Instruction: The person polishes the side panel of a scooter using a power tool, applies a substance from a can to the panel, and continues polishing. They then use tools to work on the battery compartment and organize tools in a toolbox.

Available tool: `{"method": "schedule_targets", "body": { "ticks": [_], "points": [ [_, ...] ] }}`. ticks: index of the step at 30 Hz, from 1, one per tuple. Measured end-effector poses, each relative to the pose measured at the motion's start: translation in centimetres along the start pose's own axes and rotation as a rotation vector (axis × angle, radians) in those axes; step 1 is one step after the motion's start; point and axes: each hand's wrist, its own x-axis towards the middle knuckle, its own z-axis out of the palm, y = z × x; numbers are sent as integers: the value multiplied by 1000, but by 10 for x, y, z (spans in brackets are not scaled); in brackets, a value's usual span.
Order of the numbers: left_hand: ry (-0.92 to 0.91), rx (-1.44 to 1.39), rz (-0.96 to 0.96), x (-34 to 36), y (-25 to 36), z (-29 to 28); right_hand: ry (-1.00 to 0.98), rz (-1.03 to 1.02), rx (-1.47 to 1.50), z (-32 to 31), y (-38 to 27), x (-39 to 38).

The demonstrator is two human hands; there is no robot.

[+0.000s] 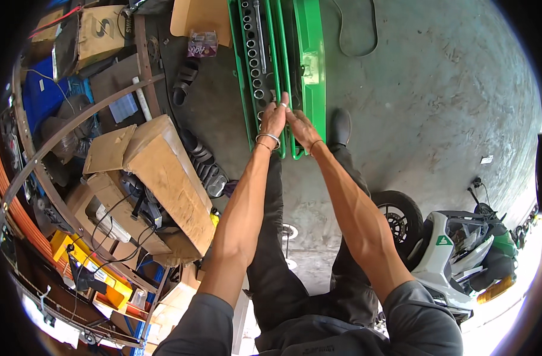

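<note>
A long green metal toolbox (312,89) lies on the floor in front of me with its lid folded out. A row of chrome sockets (252,53) and a long chrome bar (258,35) lie in its left side. Green tubular handles (279,47) run along the middle. Over the near end, my left hand (273,120) and my right hand (303,127) meet at the fingertips, with fingers bent and closed. A bracelet circles my left wrist. Whatever lies between the fingers is hidden, and touch with the handles is unclear.
Along the left stands a metal rack (75,127) crowded with goods. Beside it are an open cardboard box (170,178) with cables, sandals (185,80) and a small purple box (203,44). A motorcycle (443,249) stands at the lower right. A black strap (376,35) lies on the floor.
</note>
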Motion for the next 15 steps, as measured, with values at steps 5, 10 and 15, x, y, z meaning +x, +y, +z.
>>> {"method": "schedule_targets", "body": {
  "ticks": [5, 10, 15],
  "points": [
    [-4, 50, -76, 40, -54, -31, 146, -11, 4, -31, 40, 15],
    [164, -6, -192, 57, -111, -113, 290, 26, -10, -129, 60, 7],
    [270, -65, -130, 81, -151, -174, 268, 52, -143, -157, 59, 18]
  ]
}}
